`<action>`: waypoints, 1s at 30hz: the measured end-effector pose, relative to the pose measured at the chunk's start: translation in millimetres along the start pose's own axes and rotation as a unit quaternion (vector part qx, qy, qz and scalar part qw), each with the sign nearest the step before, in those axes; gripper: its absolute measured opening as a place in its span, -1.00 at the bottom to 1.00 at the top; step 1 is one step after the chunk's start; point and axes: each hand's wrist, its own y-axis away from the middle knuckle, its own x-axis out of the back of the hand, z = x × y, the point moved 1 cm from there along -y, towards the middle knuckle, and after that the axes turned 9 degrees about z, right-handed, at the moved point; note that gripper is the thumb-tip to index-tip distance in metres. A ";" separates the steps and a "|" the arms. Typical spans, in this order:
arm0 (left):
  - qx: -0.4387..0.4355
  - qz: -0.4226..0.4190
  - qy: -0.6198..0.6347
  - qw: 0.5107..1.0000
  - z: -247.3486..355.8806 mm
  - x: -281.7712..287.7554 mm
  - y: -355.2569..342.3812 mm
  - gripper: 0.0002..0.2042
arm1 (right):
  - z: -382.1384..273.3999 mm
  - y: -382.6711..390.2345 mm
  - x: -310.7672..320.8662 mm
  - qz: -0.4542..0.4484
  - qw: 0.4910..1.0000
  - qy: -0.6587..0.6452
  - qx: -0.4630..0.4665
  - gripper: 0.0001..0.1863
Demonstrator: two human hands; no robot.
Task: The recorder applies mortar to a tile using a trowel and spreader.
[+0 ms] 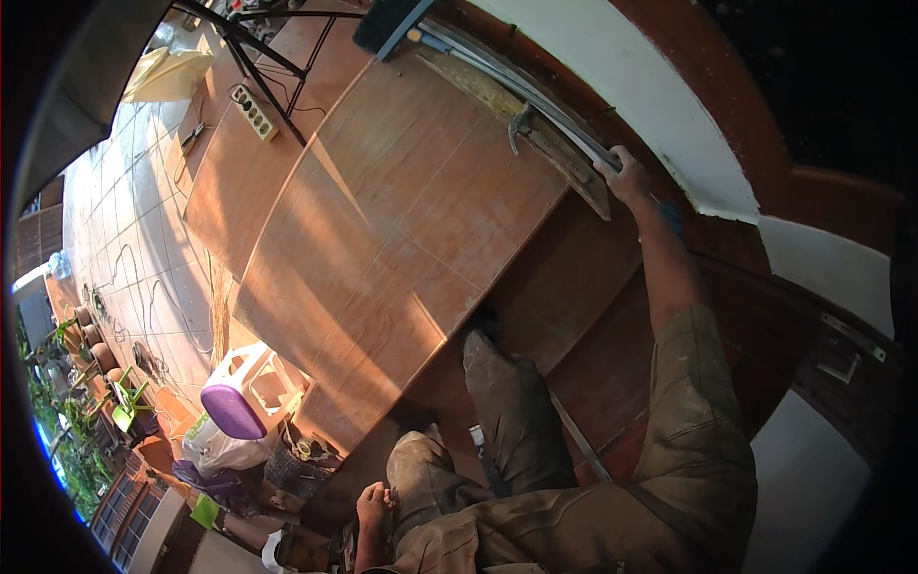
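Observation:
At the upper right, my right arm is stretched out and my right hand is closed around the near end of some long grey metal tubes. The tubes lie along the foot of the wall. Just left of that hand, a claw hammer rests by a worn wooden plank; its handle lies close to my fingers. My left hand is low in the view beside my left knee, its fingers curled in with nothing seen in them.
Broad reddish tiled steps spread ahead of me. A white power strip lies near black metal stand legs. A broom head is at the top. To the left are a purple-seated stool, bags and a dark basket.

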 end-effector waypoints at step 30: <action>-0.220 -0.019 -0.260 0.940 148.8 -39.2 217.0 -0.18 | -115.3 415.2 38.4 -0.416 0.863 -0.258 -0.123 -0.38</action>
